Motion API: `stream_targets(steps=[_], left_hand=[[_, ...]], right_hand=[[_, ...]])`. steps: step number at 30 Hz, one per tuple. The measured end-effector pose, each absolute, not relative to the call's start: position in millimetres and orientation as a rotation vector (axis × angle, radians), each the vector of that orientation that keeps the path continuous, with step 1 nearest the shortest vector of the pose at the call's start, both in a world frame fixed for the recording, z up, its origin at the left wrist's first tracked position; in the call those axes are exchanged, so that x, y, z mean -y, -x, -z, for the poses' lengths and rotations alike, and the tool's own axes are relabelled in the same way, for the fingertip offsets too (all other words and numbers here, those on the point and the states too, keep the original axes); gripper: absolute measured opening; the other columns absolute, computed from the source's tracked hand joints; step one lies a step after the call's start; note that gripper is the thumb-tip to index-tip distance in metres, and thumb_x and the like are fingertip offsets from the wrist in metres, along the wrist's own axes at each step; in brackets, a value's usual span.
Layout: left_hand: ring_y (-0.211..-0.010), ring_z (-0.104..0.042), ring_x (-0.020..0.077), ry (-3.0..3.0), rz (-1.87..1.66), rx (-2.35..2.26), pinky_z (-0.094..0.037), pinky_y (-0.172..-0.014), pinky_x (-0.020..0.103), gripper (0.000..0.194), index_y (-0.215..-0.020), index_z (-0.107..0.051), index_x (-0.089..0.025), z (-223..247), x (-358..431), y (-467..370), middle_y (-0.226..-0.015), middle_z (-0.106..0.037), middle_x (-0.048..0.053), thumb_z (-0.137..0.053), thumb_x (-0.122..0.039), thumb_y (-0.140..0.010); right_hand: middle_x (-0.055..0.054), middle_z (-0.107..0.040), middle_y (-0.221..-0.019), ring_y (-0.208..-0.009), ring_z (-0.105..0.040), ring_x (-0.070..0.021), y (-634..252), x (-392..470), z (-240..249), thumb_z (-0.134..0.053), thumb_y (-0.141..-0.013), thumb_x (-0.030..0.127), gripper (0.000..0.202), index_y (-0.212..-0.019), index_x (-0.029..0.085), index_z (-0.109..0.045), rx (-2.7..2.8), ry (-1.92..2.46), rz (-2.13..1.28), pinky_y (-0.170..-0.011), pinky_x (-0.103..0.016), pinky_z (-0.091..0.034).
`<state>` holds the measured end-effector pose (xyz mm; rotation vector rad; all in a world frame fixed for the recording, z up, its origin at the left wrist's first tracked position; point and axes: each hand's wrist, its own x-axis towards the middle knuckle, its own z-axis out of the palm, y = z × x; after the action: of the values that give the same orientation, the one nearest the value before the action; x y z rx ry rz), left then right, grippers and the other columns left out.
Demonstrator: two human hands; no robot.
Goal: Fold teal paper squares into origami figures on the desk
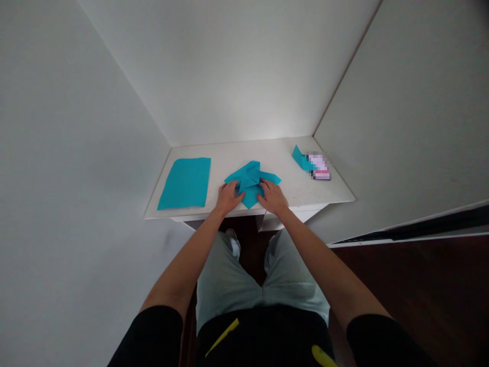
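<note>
A partly folded sheet of turquoise paper (249, 176) lies at the middle of the white desk, with pointed flaps to the left and right and a tip toward the front edge. My left hand (228, 196) grips its left side, thumb and fingers bent in at the edge. On the opposite side my right hand (272, 197) holds the paper in the same way. The fingertips partly disappear among the folds. Left of my hands, a flat turquoise sheet (185, 183) rests uncreased on the desk.
At the desk's right end a small folded turquoise piece (301, 159) touches or overlaps a phone-like object (321, 167) whose surface is blurred out. White walls enclose the desk (229, 148) at the back, left and right. My legs stand close to its front edge.
</note>
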<state>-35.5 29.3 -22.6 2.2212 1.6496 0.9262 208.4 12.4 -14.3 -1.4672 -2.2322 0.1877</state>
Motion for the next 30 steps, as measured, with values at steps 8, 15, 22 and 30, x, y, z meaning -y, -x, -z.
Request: stream_targets(steps=[8, 15, 22, 30], left_hand=[[-0.153, -0.054, 0.03, -2.27, -0.619, -1.745, -0.031, -0.133, 0.049, 0.059, -0.148, -0.058, -0.023, 4.7, -17.1, 40.5, -0.158, -0.064, 0.014, -0.075, -0.045, -0.096], [-0.156, -0.051, 0.0296, -2.319, -0.51, -1.77, -0.029, -0.134, 0.046, 0.056, -0.149, -0.06, -0.019, -3.3, -13.0, 37.2, -0.161, -0.061, 0.015, -0.066, -0.05, -0.103], [-0.157, -0.049, 0.0257, -2.313, -0.533, -1.794, -0.028, -0.134, 0.047, 0.049, -0.145, -0.064, -0.021, -2.6, -11.2, 35.6, -0.159, -0.064, 0.012, -0.058, -0.052, -0.107], [-0.161, -0.043, 0.0321, -2.324, -0.506, -1.857, -0.026, -0.134, 0.051, 0.071, -0.159, -0.052, -0.02, -12.3, -4.3, 28.1, -0.163, -0.059, 0.015, -0.055, -0.066, -0.105]], right_hand=[[-0.015, -0.048, -0.172, -0.137, -0.054, -0.0414, -206.9, -22.5, -5.7, -0.051, -0.106, 0.043, 0.064, -0.163, 0.014, -0.05, 2.236, 1.788, -0.19, -0.115, -0.058, -0.046], [-0.023, -0.056, -0.156, -0.13, -0.061, -0.0395, -220.5, -46.5, -27.4, -0.046, -0.109, 0.045, 0.062, -0.164, 0.015, -0.047, 2.39, 1.821, -0.189, -0.109, -0.051, -0.053], [-0.027, -0.031, -0.175, -0.122, -0.071, -0.0402, -229.6, -58.9, -29.4, -0.057, -0.104, 0.053, 0.092, -0.177, 0.018, -0.015, 2.368, 1.784, -0.28, -0.096, -0.051, -0.062], [-0.026, -0.026, -0.18, -0.141, -0.055, -0.0479, -237.3, -37.2, -8.8, -0.042, -0.107, 0.068, 0.09, -0.177, 0.014, -0.023, 2.351, 1.834, 0.016, -0.112, -0.06, -0.05]])
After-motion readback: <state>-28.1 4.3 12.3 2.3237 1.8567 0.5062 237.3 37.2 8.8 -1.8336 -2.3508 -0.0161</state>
